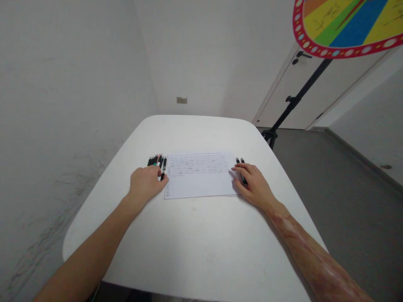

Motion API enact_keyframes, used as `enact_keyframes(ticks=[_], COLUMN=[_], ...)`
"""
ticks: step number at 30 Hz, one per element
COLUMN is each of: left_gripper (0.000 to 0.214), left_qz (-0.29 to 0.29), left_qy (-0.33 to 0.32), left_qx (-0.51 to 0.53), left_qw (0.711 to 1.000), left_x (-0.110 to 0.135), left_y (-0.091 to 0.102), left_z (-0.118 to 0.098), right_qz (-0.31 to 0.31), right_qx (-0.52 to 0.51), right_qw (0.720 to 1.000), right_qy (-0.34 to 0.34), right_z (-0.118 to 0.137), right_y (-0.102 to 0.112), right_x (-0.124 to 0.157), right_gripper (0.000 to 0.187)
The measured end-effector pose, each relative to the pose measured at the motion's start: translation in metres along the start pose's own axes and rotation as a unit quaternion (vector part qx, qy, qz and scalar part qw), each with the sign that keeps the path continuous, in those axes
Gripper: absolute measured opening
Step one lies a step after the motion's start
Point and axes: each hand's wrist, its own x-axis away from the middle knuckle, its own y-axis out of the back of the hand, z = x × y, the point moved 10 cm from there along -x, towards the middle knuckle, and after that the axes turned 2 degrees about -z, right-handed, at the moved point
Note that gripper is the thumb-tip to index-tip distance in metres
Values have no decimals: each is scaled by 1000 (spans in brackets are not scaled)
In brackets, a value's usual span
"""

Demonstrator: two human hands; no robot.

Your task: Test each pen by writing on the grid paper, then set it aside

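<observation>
Your forearms [94, 239] are lying over the table [189, 243]; your left hand [145, 182] is resting curled at pens [155, 160] beside paper [198, 184], pinch unclear; your right hand [252, 184] is sitting spread over two pens [244, 180].

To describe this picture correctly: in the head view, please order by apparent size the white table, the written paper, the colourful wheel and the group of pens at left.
1. White table
2. Colourful wheel, visible part; the frame cuts it
3. Written paper
4. Group of pens, partly hidden
</observation>
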Motion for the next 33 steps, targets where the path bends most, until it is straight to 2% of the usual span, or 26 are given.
enact_keyframes(ticks=[7, 10, 13, 16, 18, 20, 24, 26, 29, 33], left_gripper=[32, 31, 29, 24, 21, 20, 20, 21, 25, 28], left_qz=[-10, -43, -113, -207, -259, -285, -265, -239, -212, -202], left_qy=[21, 23, 19, -33, -104, -181, -271, -292, -301, -301], left_qx=[-15, -5, 12, 42, 67, 91, 123, 137, 153, 168], left_qw=[1000, 999, 993, 977, 958, 937, 917, 916, 917, 917], left_x=[2, 4, 9, 17, 25, 33, 41, 42, 40, 37], left_y=[-1, 8, 24, 40, 47, 50, 48, 44, 36, 20], left_z=[-2, -2, -1, -10, -27, -48, -86, -100, -111, -112], right_qz=[-5, -11, -20, -44, -64, -81, -62, -32, -18, -18], right_qx=[-3, -2, -3, -15, -41, -93, -225, -287, -348, -400], right_qw=[1000, 1000, 1000, 999, 997, 992, 965, 944, 917, 888], right_qy=[17, 15, 17, 21, 16, -5, -116, -161, -195, -226], right_z=[3, 3, 3, 7, 12, 20, 30, 37, 41, 33], right_y=[1, 2, 6, 14, 18, 19, -6, -25, -45, -62], right_x=[-1, -1, 0, -2, -6, -13, -33, -40, -45, -37], right_gripper=[35, 35, 34, 30, 26, 23, 20, 31, 50, 58])
